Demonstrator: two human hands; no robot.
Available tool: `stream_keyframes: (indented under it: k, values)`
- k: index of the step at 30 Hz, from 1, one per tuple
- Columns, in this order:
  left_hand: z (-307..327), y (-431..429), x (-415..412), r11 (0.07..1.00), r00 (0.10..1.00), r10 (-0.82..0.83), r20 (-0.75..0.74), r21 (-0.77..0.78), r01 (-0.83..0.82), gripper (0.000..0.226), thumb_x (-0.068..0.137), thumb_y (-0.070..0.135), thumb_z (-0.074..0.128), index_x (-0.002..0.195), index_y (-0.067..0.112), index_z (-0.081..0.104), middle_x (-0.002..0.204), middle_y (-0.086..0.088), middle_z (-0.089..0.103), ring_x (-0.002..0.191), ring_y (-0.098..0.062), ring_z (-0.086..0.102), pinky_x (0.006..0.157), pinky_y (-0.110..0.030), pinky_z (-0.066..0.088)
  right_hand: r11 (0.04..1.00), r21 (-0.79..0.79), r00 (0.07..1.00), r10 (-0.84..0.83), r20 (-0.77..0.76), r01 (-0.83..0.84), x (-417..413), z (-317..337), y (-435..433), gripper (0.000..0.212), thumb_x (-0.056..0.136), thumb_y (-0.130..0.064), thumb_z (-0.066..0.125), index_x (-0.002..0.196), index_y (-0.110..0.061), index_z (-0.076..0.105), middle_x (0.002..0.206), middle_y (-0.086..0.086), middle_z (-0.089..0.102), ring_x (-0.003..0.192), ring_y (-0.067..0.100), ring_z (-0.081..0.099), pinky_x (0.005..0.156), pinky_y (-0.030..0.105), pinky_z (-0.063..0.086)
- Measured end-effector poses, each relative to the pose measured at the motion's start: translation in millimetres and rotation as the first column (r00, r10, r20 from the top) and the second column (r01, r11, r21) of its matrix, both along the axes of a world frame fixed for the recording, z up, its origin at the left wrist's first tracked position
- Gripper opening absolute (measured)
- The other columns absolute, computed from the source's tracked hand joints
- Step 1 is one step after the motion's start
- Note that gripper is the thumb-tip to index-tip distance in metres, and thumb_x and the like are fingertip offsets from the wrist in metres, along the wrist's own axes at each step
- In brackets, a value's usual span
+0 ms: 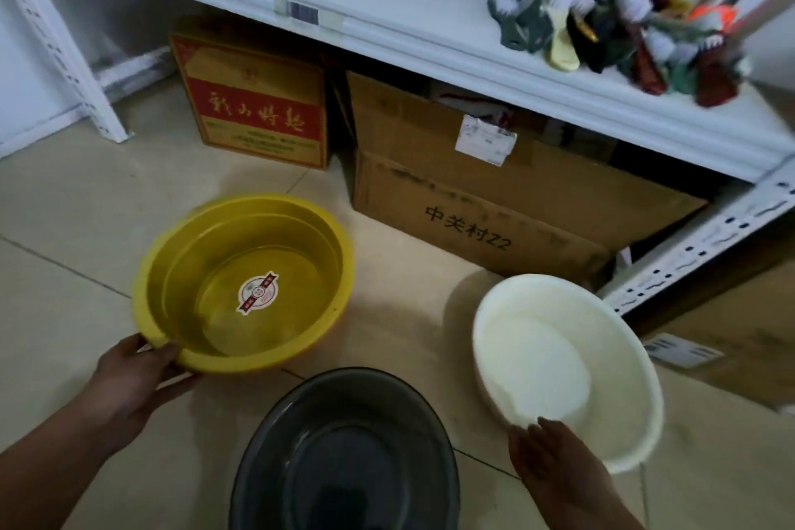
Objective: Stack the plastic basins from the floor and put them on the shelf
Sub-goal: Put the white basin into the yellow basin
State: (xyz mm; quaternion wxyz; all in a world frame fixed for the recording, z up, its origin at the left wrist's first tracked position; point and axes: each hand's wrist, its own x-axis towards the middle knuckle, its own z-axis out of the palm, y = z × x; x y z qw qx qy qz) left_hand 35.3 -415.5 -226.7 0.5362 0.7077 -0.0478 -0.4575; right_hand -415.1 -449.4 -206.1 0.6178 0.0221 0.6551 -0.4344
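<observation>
Mouths up | left fingers (167, 351) grip yellow basin (202, 293) rim | right fingers (538, 427) on white basin (542, 357) rim, grip unclear

The left hand (133, 374) pinches with curled thumb and fingers; the right hand (544, 450) reaches forward straight-fingered.

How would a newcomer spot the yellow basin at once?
Start at the white shelf and drop to the red-and-gold carton beneath it. In front of it is the yellow basin, its near rim held by the left hand. Unlike the grey basin and white basin, it has a round sticker inside.
</observation>
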Motion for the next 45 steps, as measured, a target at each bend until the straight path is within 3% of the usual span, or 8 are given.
stream_keyframes:
  k: [5,9,12,18,24,35,41,45]
  values:
    - [3,-2,-16,1.000,1.000,-0.009,-0.016,-0.021,0.008,0.049,0.102,0.003,0.050,0.150,0.005,0.040,0.136,-0.024,0.058,0.122,-0.045,0.060,0.098,-0.058,0.048,0.987,0.158,0.999,-0.040,-0.013,0.041,-14,-8,4,0.031,0.091,-0.023,0.070,0.081,-0.007,0.046,0.077,0.018,0.052,0.063,0.029,0.053,0.037,0.036,0.055]
    - [5,0,-22,1.000,1.000,-0.006,-0.025,-0.026,0.005,0.051,0.102,0.004,0.049,0.152,0.006,0.037,0.136,-0.024,0.058,0.120,-0.043,0.060,0.099,-0.057,0.048,0.992,0.108,0.998,-0.059,-0.015,0.061,-18,-20,17,0.036,0.094,-0.016,0.068,0.121,0.000,0.052,0.093,0.027,0.063,0.071,0.034,0.065,0.040,0.041,0.058]
    - [2,-1,-24,1.000,0.999,0.001,-0.036,-0.021,-0.001,0.051,0.102,0.004,0.050,0.151,0.006,0.038,0.139,-0.025,0.058,0.119,-0.043,0.061,0.098,-0.057,0.048,0.993,-0.002,0.990,-0.118,-0.075,0.118,-15,-18,10,0.036,0.094,0.002,0.059,0.128,0.011,0.051,0.067,0.028,0.072,0.063,0.034,0.074,0.048,0.040,0.062]
    - [-1,1,-26,1.000,0.999,-0.009,-0.044,-0.001,0.009,0.051,0.102,0.003,0.050,0.151,0.007,0.039,0.139,-0.024,0.058,0.116,-0.043,0.062,0.094,-0.056,0.050,0.990,-0.103,0.995,-0.096,0.022,0.098,0,10,4,0.042,0.091,0.003,0.055,0.131,0.013,0.050,0.120,0.037,0.066,0.097,0.036,0.075,0.048,0.028,0.060]
    - [9,0,-36,1.000,0.997,-0.017,-0.070,0.001,0.017,0.051,0.100,0.001,0.054,0.148,0.007,0.040,0.129,-0.023,0.064,0.104,-0.038,0.066,0.091,-0.053,0.052,0.946,-0.264,0.980,0.198,0.008,-0.189,46,69,-4,0.014,0.092,0.002,0.051,0.101,-0.006,0.059,0.067,0.011,0.077,0.052,0.020,0.074,0.035,0.019,0.045]
    - [29,8,-27,0.992,0.980,0.122,-0.159,-0.025,-0.128,0.051,0.104,0.051,0.034,0.130,0.013,0.058,0.112,-0.011,0.067,0.101,-0.032,0.067,0.089,-0.048,0.056,0.612,-0.349,0.683,0.719,-0.129,-0.710,175,94,-64,0.016,0.100,-0.009,0.055,0.110,0.000,0.065,0.086,0.017,0.072,0.066,0.021,0.068,0.049,0.024,0.057]
    - [29,13,-15,0.986,0.966,0.154,-0.210,-0.033,-0.165,0.075,0.095,0.071,0.028,0.136,0.014,0.055,0.119,-0.009,0.066,0.114,-0.033,0.064,0.095,-0.052,0.054,0.452,-0.157,0.479,0.818,-0.318,-0.878,213,48,-88,0.022,0.101,-0.013,0.057,0.114,0.004,0.062,0.074,0.017,0.073,0.055,0.021,0.068,0.052,0.031,0.060]
    - [31,13,-22,0.996,0.991,0.080,-0.107,-0.018,-0.082,0.057,0.101,0.056,0.038,0.134,0.014,0.059,0.125,-0.009,0.066,0.109,-0.031,0.066,0.076,-0.042,0.059,0.321,-0.003,0.280,0.822,-0.495,-0.947,211,28,-95,0.031,0.097,-0.023,0.060,0.113,0.005,0.063,0.084,0.027,0.077,0.052,0.024,0.068,0.041,0.024,0.051]
